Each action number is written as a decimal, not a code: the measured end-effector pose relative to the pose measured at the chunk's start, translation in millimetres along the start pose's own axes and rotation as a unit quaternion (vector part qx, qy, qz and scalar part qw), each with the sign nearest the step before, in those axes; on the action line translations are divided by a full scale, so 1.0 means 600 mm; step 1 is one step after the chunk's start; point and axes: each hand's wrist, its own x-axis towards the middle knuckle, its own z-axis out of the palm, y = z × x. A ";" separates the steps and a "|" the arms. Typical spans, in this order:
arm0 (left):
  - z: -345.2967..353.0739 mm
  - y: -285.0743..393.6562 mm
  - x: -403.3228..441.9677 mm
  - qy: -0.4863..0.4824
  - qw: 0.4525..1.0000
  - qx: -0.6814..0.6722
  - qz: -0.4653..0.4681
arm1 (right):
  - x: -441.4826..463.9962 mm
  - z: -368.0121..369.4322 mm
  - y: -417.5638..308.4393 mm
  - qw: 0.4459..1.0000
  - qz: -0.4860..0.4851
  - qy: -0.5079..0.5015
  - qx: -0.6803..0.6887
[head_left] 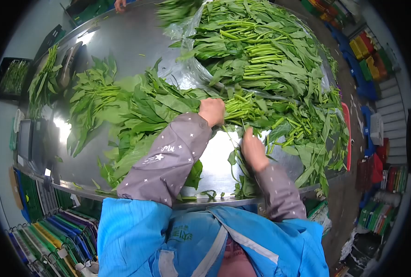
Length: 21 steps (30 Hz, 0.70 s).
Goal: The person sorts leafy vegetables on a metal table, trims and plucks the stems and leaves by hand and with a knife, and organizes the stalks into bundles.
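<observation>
My left hand (212, 111) is closed around a bunch of leafy greens with long stems (240, 107), which look like water spinach. Cut stem ends stick out to the right of the fist, and the leaves trail left across the metal table. Just below those stem ends, my right hand (254, 150) is closed, thumb side up. A thin, pale tip shows above its fingers, too small to name. Loose stems hang beside this hand. Right of both hands lie more cut stems and leaves (302, 131).
A big heap of greens (270, 55) on clear plastic (191, 51) covers the far right of the metal table (136, 27). More bunches (94, 97) lie left, near a scale-like object (70, 62). A black crate (13, 78) holds greens. Another person's hand (120, 5) is at the far edge.
</observation>
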 end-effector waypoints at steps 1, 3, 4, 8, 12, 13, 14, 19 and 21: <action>-0.009 -0.003 -0.001 -0.014 1.000 -0.008 -0.007 | -0.038 0.001 0.014 0.999 0.004 -0.033 -0.005; -0.017 -0.002 -0.007 -0.039 0.999 -0.026 0.005 | -0.093 -0.014 0.020 0.999 -0.011 -0.033 -0.002; -0.013 -0.001 -0.005 -0.028 0.999 -0.030 0.000 | -0.109 -0.027 0.020 0.999 -0.016 -0.029 0.019; -0.002 -0.002 0.004 -0.008 0.999 -0.037 -0.013 | -0.117 -0.072 -0.006 0.989 0.025 0.061 0.131; -0.006 -0.003 -0.001 -0.014 0.999 -0.030 -0.011 | -0.080 -0.040 -0.035 0.988 -0.049 0.065 0.132; -0.012 -0.003 -0.001 -0.012 0.999 -0.030 -0.012 | -0.065 -0.028 -0.035 0.988 -0.051 0.066 0.132; -0.015 -0.003 -0.001 -0.019 0.999 -0.032 -0.009 | -0.049 -0.015 -0.034 0.990 -0.048 0.059 0.116; -0.015 -0.004 0.006 -0.044 0.998 -0.045 -0.015 | -0.002 0.010 -0.036 0.994 -0.060 0.069 0.068; -0.020 -0.003 0.010 -0.064 0.997 -0.030 -0.010 | 0.019 0.013 -0.039 0.995 -0.066 0.057 0.049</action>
